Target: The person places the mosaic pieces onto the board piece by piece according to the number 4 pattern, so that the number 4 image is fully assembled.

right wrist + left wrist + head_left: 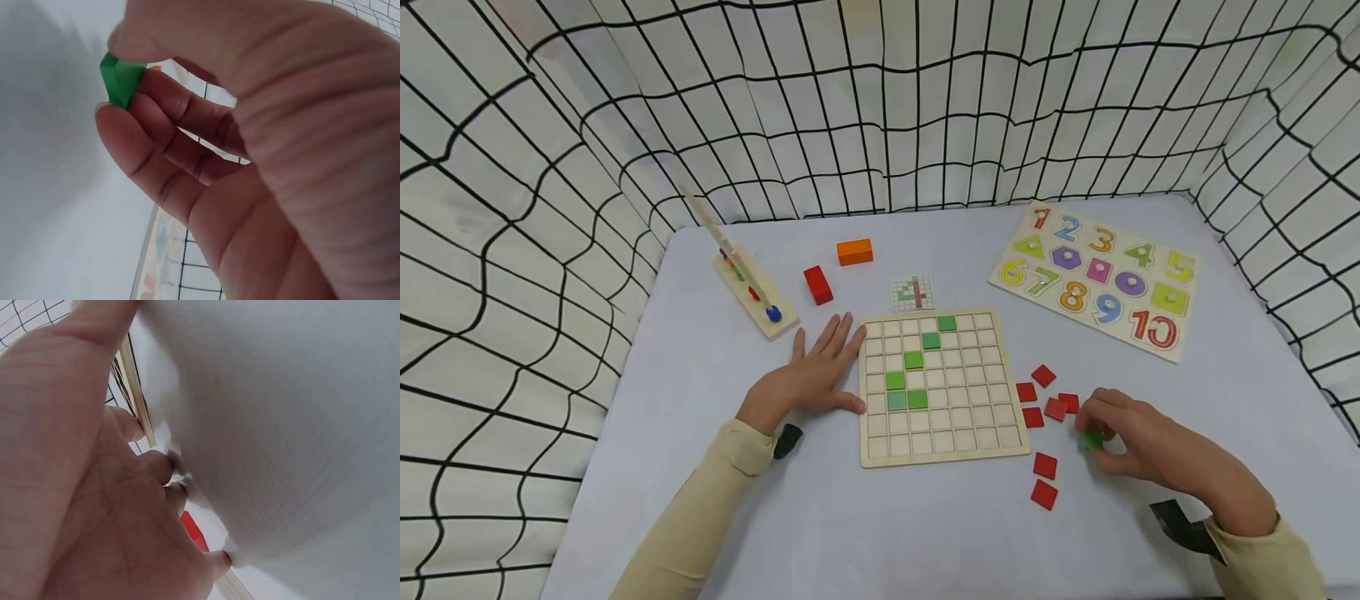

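Observation:
My right hand [1138,437] pinches a green square tile [123,78] between thumb and fingers, low over the cloth right of the loose red tiles. With fingers spread, my left hand [812,375] rests on the table at the left edge of a wooden grid board [958,446]; its thumb and index fingertips are right at the rim. Several green tiles [913,360] lie in the board's cells, stepping down from upper right to lower left, with two side by side at the bottom. Just beyond the board is a small printed pattern card [901,293] with green and red squares.
Several red tiles [1045,494] lie scattered right of the board. A number puzzle board [1000,279] lies at the back right. Behind my left hand are a red block [817,285], an orange block [854,252] and a wooden stand [772,332]. Black netting [880,129] surrounds the table.

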Tool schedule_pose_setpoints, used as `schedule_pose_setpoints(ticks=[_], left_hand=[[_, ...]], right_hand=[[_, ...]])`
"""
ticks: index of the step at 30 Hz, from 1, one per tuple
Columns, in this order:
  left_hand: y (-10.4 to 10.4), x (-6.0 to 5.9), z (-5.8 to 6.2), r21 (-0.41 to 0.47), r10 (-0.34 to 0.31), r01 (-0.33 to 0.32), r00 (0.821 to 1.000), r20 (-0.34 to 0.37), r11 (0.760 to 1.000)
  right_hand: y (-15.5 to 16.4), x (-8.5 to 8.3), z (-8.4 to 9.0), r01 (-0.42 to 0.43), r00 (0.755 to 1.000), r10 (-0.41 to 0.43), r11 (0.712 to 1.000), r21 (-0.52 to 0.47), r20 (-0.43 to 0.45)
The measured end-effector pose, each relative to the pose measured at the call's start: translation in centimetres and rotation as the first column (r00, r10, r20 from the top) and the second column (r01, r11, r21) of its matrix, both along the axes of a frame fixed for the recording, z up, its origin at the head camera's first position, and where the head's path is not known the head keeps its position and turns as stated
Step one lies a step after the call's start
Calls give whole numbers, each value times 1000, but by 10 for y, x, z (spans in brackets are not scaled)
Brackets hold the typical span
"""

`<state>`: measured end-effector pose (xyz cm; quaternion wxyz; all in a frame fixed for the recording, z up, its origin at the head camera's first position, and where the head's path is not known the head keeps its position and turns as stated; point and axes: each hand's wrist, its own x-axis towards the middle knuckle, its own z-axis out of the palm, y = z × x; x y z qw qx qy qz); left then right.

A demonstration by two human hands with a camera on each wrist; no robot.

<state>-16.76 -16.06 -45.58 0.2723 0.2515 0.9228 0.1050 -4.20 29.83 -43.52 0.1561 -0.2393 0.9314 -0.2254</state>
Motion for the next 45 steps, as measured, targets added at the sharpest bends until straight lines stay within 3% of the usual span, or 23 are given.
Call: schedule_pose_setpoints(ticks=[9,13,17,25,33,45], left_hand=[[-1,-2,-5,-2,-1,1,1000,-12,1000],[-4,-3,-12,4,0,0,1000,-24,1000],[-5,-3,-11,15,-6,6,1000,-29,1000],[-7,-3,-15,14,5,-5,1000,-19,1000],[-2,0,1,10,2,-2,1000,5,1000],[-1,1,3,-37,-3,2,1000,-22,999]], right_hand=[[-11,-7,6,-55,996,52,997,-45,-75],[-22,-12,7,-121,982,111,991,-60,-153],[-39,-20,7,-180,965,166,982,-55,-201],[-78,-39,4,-279,946,267,959,-47,-185],[-105,-57,4,-346,910,332,938,-15,-250],[-146,-81,-14,-418,880,402,908,-11,-253]])
